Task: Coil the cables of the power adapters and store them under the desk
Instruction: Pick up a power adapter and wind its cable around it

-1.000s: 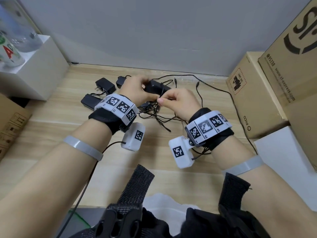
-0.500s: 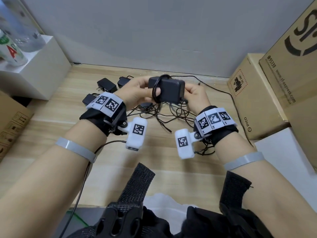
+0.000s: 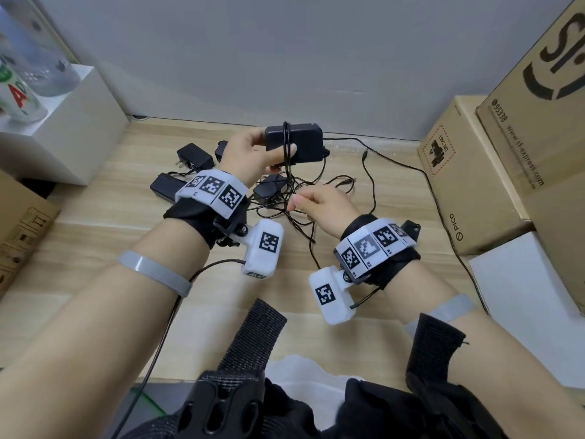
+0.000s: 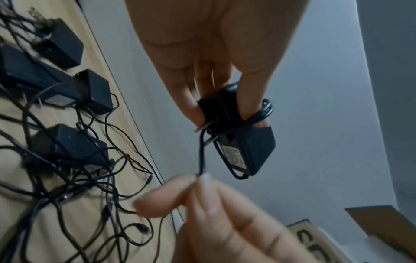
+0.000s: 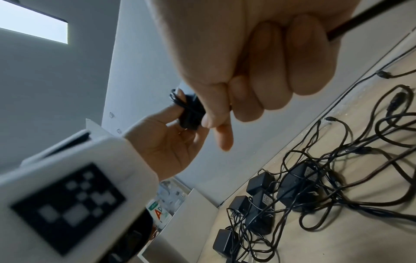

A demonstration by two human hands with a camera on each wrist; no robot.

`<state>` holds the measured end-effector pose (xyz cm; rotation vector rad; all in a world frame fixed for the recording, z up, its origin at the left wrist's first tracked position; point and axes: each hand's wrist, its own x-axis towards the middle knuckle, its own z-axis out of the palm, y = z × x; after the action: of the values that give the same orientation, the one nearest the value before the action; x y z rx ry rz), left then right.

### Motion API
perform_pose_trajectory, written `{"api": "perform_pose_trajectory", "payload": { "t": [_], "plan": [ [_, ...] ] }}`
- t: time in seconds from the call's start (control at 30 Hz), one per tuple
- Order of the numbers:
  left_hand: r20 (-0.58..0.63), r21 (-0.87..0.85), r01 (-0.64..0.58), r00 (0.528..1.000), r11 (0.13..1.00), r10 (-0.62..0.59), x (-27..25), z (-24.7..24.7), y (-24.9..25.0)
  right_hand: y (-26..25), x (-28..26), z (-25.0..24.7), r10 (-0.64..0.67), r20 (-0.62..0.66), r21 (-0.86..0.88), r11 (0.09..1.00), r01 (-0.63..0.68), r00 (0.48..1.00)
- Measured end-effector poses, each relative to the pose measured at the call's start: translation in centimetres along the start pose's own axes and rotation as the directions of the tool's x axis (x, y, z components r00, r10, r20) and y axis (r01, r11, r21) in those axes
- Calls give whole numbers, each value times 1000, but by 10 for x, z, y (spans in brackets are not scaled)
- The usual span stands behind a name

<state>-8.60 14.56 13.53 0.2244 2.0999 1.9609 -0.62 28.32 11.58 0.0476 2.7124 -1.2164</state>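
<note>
My left hand (image 3: 253,153) grips a black power adapter (image 3: 300,142) and holds it up above the wooden floor, near the grey wall. Its thin black cable (image 3: 286,144) is looped round the adapter body (image 4: 247,149) and over my left thumb. Below it, my right hand (image 3: 323,207) pinches that cable (image 4: 201,156) between thumb and forefinger, with the other fingers curled. Several more black adapters (image 3: 194,158) lie on the floor beneath, their cables in a tangle (image 3: 300,198). In the right wrist view the held adapter (image 5: 190,113) is partly hidden by my right hand.
Cardboard boxes (image 3: 468,172) stand along the right side and a white box (image 3: 525,299) lies in front of them. A white block (image 3: 63,144) with bottles on it is at the left, with another carton (image 3: 19,229) near it. One long cable (image 3: 443,223) runs past the right boxes.
My left hand has raised the adapter further from the floor. My right hand has left the adapter, dropped down and now pinches the cable below it.
</note>
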Motion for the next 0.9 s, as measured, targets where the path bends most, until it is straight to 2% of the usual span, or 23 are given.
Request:
{"api": "perform_pose_trajectory", "payload": {
  "t": [0.13,0.27,0.33,0.47,0.6,0.7,0.83,0.9],
  "plan": [
    [-33,256,-42,998,966,53,1,-1,-11,-7,0,-5,-29,-3,-30,999,29,1000],
    [29,564,-130,990,816,138,0,-5,-18,-11,2,-18,-64,-77,-72,996,58,995],
    [62,634,-132,991,762,120,-1,-7,-20,-13,5,-26,-73,-125,-85,994,62,989],
    [154,652,-116,988,749,18,-4,-7,-22,-14,9,-37,-82,-264,-36,997,75,961],
    [302,533,-126,952,836,-49,-10,-7,-12,-6,14,-35,-32,-311,39,998,46,950],
    [419,330,-58,903,942,-91,-13,-10,-5,4,13,-29,17,-325,133,991,28,946],
    [405,21,32,914,999,-37,-13,-6,-4,15,11,-23,164,-277,260,962,-90,947],
    [352,-169,77,936,983,-13,-12,0,-1,15,10,-18,180,-238,228,966,-125,955]
  ]
}}
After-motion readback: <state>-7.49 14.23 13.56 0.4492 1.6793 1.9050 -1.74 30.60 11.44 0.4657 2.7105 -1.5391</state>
